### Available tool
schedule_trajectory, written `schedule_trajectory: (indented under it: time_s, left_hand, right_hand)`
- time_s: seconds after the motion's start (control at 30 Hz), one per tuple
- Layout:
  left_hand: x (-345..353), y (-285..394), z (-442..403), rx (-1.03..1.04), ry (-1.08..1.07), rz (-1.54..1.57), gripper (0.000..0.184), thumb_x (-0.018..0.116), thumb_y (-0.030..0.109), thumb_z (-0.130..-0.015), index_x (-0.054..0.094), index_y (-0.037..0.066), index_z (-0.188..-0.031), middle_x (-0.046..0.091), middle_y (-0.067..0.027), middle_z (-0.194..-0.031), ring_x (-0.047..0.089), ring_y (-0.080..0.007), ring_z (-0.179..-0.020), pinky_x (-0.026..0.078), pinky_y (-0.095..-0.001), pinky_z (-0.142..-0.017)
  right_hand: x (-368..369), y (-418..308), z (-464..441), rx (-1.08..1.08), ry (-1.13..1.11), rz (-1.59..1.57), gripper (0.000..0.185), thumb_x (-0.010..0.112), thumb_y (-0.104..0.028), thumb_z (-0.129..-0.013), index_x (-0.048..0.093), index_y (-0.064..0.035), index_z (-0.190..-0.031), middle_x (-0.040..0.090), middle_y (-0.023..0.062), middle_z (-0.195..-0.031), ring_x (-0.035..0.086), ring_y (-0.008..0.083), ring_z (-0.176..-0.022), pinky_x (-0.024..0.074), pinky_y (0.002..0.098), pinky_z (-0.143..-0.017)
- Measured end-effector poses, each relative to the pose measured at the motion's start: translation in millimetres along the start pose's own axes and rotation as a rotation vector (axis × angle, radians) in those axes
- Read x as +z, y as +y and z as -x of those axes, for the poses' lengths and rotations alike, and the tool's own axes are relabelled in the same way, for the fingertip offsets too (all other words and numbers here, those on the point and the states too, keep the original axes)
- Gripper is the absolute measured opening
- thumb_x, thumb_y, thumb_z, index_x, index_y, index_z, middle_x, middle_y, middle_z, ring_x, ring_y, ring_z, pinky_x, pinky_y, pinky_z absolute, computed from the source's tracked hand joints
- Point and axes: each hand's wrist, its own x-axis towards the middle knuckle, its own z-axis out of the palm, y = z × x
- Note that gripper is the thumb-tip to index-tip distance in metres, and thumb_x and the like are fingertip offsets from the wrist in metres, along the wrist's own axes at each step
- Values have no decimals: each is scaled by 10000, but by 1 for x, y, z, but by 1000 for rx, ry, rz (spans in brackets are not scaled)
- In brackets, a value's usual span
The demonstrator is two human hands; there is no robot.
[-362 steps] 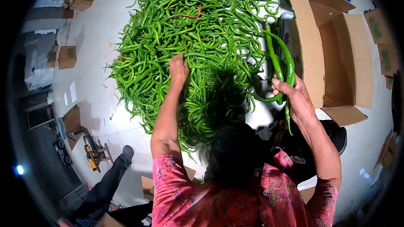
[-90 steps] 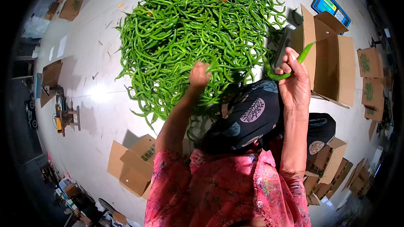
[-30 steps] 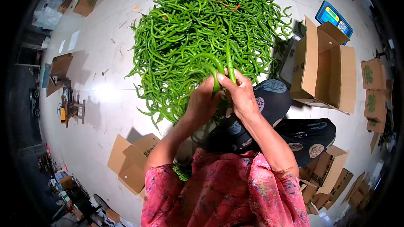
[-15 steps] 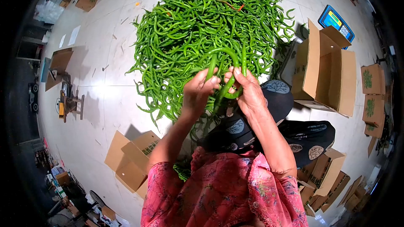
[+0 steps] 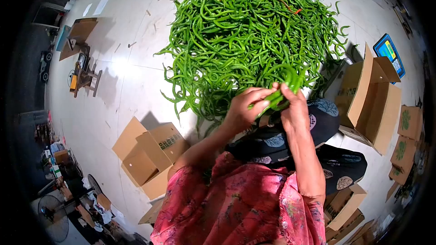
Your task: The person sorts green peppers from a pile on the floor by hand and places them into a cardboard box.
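A big heap of long green chili peppers (image 5: pixel 245 31) lies on the pale floor in front of me. Just over its near right edge, both my hands meet around a few long curved green chili peppers (image 5: pixel 290 78). My right hand (image 5: pixel 294 104) is closed on them, thumb pressed on top. From the other side, my left hand (image 5: pixel 252 104) grips their lower ends, fingers bent. The peppers overlap and blur slightly, so exactly which one each hand holds is hard to tell.
An open cardboard box (image 5: pixel 368 100) stands at the right, beside a scale with a blue display (image 5: pixel 389 58). Another open box (image 5: pixel 147 156) is at my left. A small wooden stool (image 5: pixel 86 77) stands farther left. More boxes (image 5: pixel 343 206) lie near my right side.
My hands have come closer together, and the peppers between them now form a tighter bundle. The whole view has shifted, so the heap and boxes appear in different places.
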Motion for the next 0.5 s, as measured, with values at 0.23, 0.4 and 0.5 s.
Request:
schedule_trajectory:
  time_s: [0.23, 0.4, 0.5]
  left_hand:
    - [-107, -196, 18, -317, 516, -166, 229, 580, 157, -910, 650, 15, -1075, 672, -47, -911, 609, -123, -812, 502, -285, -735]
    - [-179, -269, 19, -482, 812, -655, 357, 616, 122, -773, 626, 18, -1114, 640, -246, -984, 615, -383, -921, 481, -417, -834]
    - [-201, -290, 15, -630, 788, -614, 546, 717, 193, -733, 556, -34, -1203, 608, -271, -1092, 579, -412, -1023, 438, -444, -922]
  right_hand:
    - [6, -7, 6, -9, 43, 16, 274, 605, -54, -901, 522, -14, -1159, 637, 100, -975, 606, 176, -834, 497, 307, -754]
    - [13, -5, 12, 84, -20, 74, 210, 662, -56, -864, 610, -25, -1065, 654, 67, -962, 597, 151, -793, 489, 282, -714]
    - [19, -10, 18, 171, -26, 101, 204, 632, -94, -892, 588, -26, -1079, 666, 108, -945, 635, 186, -801, 520, 310, -720]
